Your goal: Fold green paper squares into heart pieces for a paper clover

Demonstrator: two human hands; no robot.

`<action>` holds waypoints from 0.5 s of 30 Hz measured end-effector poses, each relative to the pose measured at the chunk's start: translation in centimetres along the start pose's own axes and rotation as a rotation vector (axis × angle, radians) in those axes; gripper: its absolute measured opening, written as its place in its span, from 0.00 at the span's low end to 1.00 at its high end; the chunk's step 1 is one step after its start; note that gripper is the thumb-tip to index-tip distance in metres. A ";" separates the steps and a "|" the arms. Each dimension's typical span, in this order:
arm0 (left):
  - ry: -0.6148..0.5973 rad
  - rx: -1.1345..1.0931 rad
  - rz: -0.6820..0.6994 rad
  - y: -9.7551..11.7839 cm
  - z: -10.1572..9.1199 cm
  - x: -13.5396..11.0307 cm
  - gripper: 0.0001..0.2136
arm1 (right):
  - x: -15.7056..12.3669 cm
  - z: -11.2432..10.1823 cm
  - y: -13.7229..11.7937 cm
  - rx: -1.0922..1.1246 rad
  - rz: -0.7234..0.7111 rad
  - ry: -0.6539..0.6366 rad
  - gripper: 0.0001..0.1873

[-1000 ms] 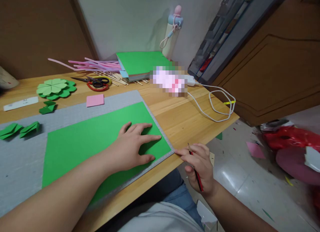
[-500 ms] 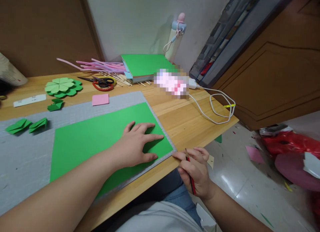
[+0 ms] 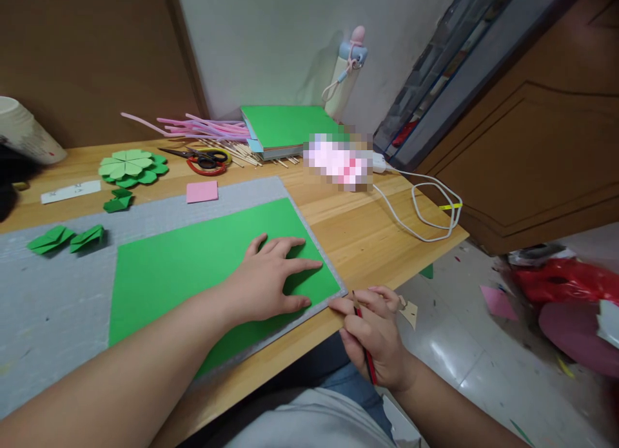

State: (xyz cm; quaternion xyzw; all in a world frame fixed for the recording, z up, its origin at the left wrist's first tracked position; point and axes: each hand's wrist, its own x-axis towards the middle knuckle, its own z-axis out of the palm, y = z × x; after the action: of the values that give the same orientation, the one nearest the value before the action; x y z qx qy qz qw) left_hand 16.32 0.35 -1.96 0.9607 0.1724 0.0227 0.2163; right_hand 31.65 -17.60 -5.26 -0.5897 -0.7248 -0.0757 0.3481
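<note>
A large green sheet of paper (image 3: 193,261) lies on a grey cutting mat (image 3: 62,306) on the wooden table. My left hand (image 3: 271,277) rests on the right part of the sheet with its fingers spread. Just off the mat's near right corner, my right hand (image 3: 374,332) grips a red and black pencil (image 3: 369,364), its tip pointing up and away from me. One finger of that hand reaches the table edge. Folded green paper pieces (image 3: 87,238) and a pink paper square (image 3: 202,191) lie left of and beyond the sheet.
Scissors (image 3: 207,159), a layered green paper shape (image 3: 128,164), pink and purple stems (image 3: 203,127) and a green-topped stack of paper (image 3: 294,122) line the back. A white cable (image 3: 411,232) loops at the right. Paper scraps (image 3: 498,301) litter the floor.
The whole view has shifted slightly, so most things appear a little further right. My right hand has moved slightly left along the table edge with the pencil. My left hand stays on the sheet.
</note>
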 end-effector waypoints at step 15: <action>-0.022 0.002 -0.009 0.1 -0.1 -0.1 0.27 | 0.5 0.4 -0.9 0.059 -0.012 -0.059 0.03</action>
State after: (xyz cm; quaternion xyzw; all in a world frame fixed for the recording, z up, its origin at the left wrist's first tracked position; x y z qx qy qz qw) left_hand 16.26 0.34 -1.80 0.9604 0.1745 0.0111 0.2171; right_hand 30.64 -17.30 -4.99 -0.5770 -0.7401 -0.0390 0.3433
